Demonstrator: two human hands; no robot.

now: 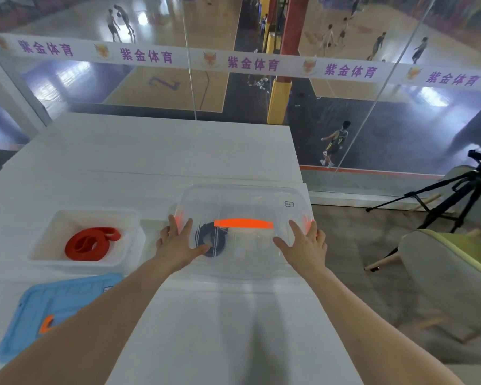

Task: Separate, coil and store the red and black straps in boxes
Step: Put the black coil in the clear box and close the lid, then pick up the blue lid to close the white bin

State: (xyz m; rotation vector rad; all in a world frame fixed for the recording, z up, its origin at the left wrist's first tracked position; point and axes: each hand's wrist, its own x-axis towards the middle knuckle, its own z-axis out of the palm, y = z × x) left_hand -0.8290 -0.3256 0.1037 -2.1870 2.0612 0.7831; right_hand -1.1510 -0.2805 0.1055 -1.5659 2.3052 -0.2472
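A clear lid (245, 201) with an orange handle (243, 224) lies on top of a clear box on the white table. Through it a coiled black strap (213, 240) shows inside the box. My left hand (178, 243) lies flat on the lid's left part, fingers spread. My right hand (303, 244) lies flat on the lid's right part, fingers spread too. An open white box (53, 259) to the left holds the coiled red strap (90, 243).
A blue lid (39, 309) with an orange clip lies at the table's near left, partly under my left forearm. The table's right edge (307, 190) runs just past the clear box. A chair (450, 273) and a tripod (450, 195) stand on the floor to the right.
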